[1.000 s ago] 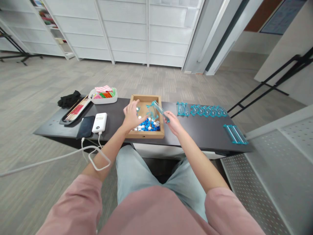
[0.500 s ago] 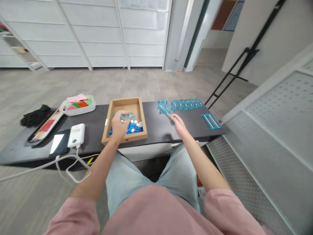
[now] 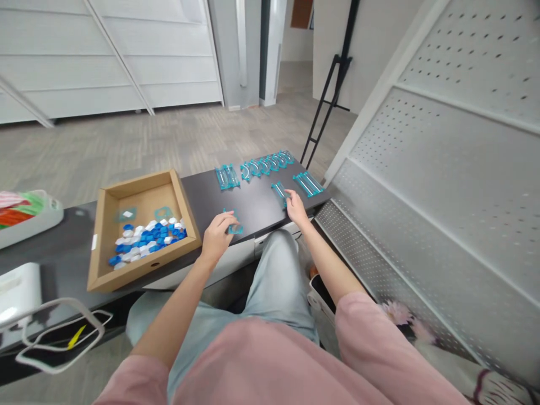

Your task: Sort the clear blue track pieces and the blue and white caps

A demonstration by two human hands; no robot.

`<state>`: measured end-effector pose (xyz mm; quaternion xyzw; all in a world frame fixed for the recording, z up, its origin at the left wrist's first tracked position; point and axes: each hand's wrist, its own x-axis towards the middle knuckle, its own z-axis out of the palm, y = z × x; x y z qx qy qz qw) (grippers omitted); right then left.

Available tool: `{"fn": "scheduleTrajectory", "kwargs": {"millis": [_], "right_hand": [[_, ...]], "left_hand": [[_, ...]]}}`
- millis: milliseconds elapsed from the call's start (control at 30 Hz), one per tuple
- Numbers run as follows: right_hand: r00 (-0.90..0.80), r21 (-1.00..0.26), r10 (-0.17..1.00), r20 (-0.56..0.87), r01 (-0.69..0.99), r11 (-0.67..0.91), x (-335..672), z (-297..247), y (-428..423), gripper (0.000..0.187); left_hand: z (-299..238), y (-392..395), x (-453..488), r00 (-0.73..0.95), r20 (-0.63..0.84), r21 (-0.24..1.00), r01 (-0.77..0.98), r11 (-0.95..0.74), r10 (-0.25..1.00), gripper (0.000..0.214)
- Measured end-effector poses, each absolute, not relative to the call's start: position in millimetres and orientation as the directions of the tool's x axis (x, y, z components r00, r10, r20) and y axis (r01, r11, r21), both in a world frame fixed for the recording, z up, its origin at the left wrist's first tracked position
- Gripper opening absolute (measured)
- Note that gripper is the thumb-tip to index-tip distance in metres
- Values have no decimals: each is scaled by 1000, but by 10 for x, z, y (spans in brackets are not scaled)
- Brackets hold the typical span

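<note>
My left hand point(image 3: 217, 233) is just right of the cardboard box, over the front of the dark table, its fingers closed on a small clear piece with teal edges point(image 3: 236, 229). Farther right, my right hand point(image 3: 296, 208) pinches the near end of a clear straight tube piece with teal ends point(image 3: 279, 190), low over the tabletop. Beyond that hand lie several straight tube pieces point(image 3: 309, 184) side by side. Curved teal-ended pieces point(image 3: 265, 165) form a row at the back, and another teal group point(image 3: 228, 176) lies left of them.
The cardboard box point(image 3: 189, 219) holds blue and white small pieces point(image 3: 147, 239) and clear teal-edged ones point(image 3: 163, 212). On the left are a white basket point(image 3: 46, 222), a white device point(image 3: 21, 292) and cables point(image 3: 54, 368). A perforated panel point(image 3: 422, 163) stands right of the table point(image 3: 257, 205).
The view has turned right. My left hand has come out of the box with a clear teal piece. My right hand has moved right, close to the straight pieces.
</note>
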<state>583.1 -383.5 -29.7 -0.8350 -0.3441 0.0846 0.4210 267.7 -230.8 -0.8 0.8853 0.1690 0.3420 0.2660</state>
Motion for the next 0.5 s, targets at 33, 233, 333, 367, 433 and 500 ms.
{"fn": "scheduleTrajectory", "kwargs": {"millis": [33, 233, 333, 367, 433, 500], "right_hand": [[739, -735, 653, 167, 535, -417, 5835, -327, -3850, 49], [664, -579, 670, 332, 704, -412, 5791, -549, -4000, 47], [656, -520, 672, 342, 728, -446, 5700, -649, -4061, 46], [654, -503, 675, 340, 733, -458, 5668, -672, -4074, 47], [658, -482, 675, 334, 734, -478, 5619, -699, -4088, 49], [679, -475, 656, 329, 720, -507, 5602, -704, -4096, 51]], "left_hand": [[-50, -2269, 2737, 712, 491, 596, 146, -790, 502, 16], [-216, -2091, 2915, 744, 378, 564, 288, -774, 552, 10], [-282, -2051, 2923, 754, 353, 539, 320, -779, 553, 16], [-298, -2040, 2919, 754, 350, 536, 325, -779, 556, 19], [-317, -2018, 2906, 751, 351, 536, 329, -777, 560, 22], [-325, -2003, 2891, 752, 354, 539, 322, -779, 556, 24]]}}
